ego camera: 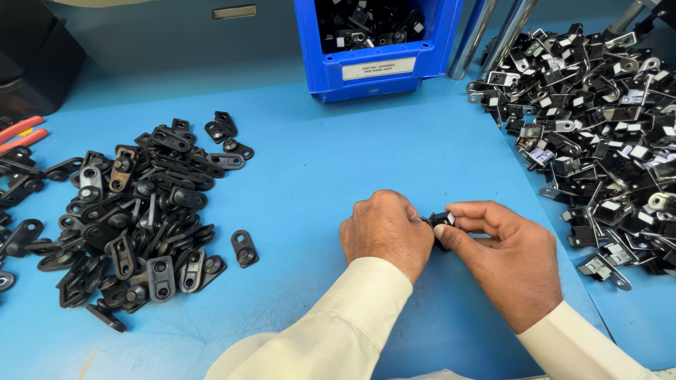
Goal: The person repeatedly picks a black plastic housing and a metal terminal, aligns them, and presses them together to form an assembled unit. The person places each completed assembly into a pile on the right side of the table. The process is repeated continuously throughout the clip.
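Held piece: a small black plastic clip part with a pale patch on its top (442, 221), lifted just above the blue table top (338, 176), in the gap between the 2 hands.
Left hand: the left hand (386, 232) is curled into a loose fist, knuckles up; its fingertips meet the piece from the left side, but they are tucked under, so I cannot tell how tightly they close.
Right hand: the right hand (510, 264) pinches the piece between thumb and forefinger, thumb below and forefinger over the top.
Key relation: the piece lies right at the tips of both hands, left of the right palm and right of the left knuckles; both hands touch it, and the right shows the plainer grip.
Long axis: too much of the piece is covered to tell which way it runs.
Left heap: a loose pile of flat black plastic brackets with round holes (134, 218) lies well apart to the left; 1 lone flat black bracket (244, 248) lies between that pile and the left hand.
Right heap: a heap of black and silver metal clips with white labels (605, 127) lies near the right hand, nearer than the left pile is to the left hand.
Behind: a blue plastic bin of dark parts (377, 49) stands at the far edge, well apart from both hands.
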`<state>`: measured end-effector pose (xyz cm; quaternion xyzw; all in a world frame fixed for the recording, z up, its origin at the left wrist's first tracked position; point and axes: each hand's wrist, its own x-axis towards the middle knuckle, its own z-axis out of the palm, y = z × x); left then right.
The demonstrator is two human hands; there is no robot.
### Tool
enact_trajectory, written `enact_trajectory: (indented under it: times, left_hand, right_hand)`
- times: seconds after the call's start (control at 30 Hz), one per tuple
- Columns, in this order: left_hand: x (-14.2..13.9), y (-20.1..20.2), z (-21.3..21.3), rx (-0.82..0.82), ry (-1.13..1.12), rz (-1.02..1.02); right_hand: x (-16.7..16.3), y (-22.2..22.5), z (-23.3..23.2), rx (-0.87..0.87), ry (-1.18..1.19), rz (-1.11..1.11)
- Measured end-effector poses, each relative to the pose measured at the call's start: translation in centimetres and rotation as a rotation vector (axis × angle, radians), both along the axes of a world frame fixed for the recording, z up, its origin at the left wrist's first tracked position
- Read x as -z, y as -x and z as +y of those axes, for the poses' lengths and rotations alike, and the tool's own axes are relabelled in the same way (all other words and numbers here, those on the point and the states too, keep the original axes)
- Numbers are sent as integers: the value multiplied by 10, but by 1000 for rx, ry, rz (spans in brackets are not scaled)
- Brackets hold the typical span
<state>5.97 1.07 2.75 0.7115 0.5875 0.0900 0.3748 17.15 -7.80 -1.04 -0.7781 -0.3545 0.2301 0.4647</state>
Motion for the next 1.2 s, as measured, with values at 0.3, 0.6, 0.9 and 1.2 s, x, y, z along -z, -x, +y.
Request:
enact_trajectory:
  times: [0.3,0.6,0.9,1.2]
  left_hand:
    - [3,-7,-1,86,12,86]
    - [1,-10,1,204,-98,135]
    - [4,-9,-20,219,-183,12]
    - [0,-9,-19,-127,51,-314]
  right_hand:
    - [17,0,0,-62,-79,-149]
    - [4,-21,8,-315,53,-324]
    - [16,-14,15,83,-26,547]
    - [9,-25,16,57,27,718]
